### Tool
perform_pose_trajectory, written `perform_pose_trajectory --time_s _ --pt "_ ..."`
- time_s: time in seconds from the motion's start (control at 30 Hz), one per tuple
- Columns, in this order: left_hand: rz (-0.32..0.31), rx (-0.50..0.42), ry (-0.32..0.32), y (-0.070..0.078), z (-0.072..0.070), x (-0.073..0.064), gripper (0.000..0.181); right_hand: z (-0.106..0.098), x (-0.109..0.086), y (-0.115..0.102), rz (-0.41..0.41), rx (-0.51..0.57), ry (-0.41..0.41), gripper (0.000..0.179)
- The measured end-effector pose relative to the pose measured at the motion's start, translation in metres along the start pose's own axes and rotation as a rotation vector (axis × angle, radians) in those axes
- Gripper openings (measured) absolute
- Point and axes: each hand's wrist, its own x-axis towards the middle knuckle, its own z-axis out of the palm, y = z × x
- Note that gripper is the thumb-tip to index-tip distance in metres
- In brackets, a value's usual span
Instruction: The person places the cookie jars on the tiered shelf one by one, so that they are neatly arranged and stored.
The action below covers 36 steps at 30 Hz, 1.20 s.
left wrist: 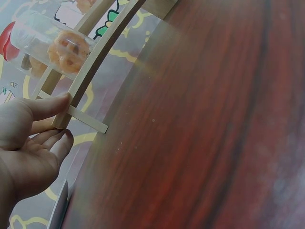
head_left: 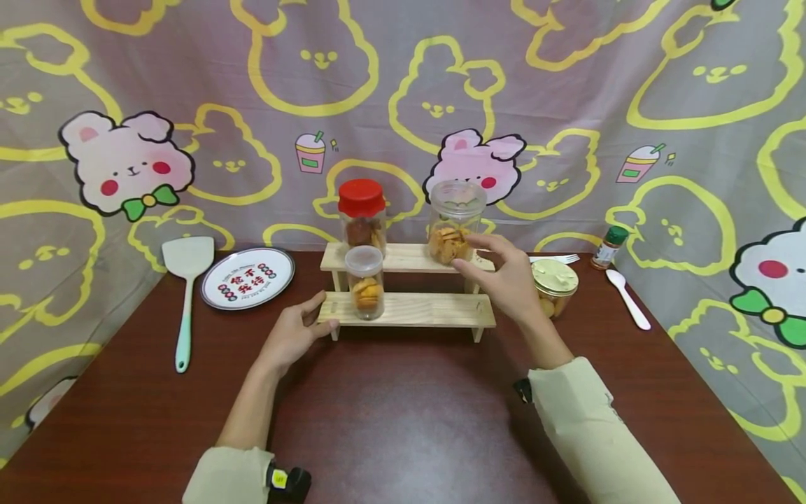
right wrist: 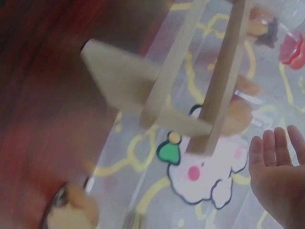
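One left hand [head_left: 291, 336] pinching the pale-wood two-tier rack [head_left: 428, 309] should steady it, right hand [head_left: 508, 278] spread beside the clear cylindrical jar [head_left: 455, 225]

I seem to be in a home-kitchen sort of corner: cartoon-printed cloth [head_left: 352, 133] hangs behind the wooden rack [head_left: 428, 309] on my bench [head_left: 409, 406], spatula [head_left: 188, 287] and plate [head_left: 248, 278] left of the rack, fork [head_left: 557, 259] and spoon [head_left: 629, 301] right.

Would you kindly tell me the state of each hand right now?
Left hand: holding the wooden rack by its lower shelf.
Right hand: open, near the clear-lidded jar.
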Motion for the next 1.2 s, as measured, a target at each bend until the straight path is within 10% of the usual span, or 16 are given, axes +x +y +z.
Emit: perform_pose_trajectory --time_s 1.2 --pt "0.011 0.019 0.003 0.0 -0.001 0.0 0.072 -0.099 -0.01 0.061 0.248 -0.272 0.043 0.056"
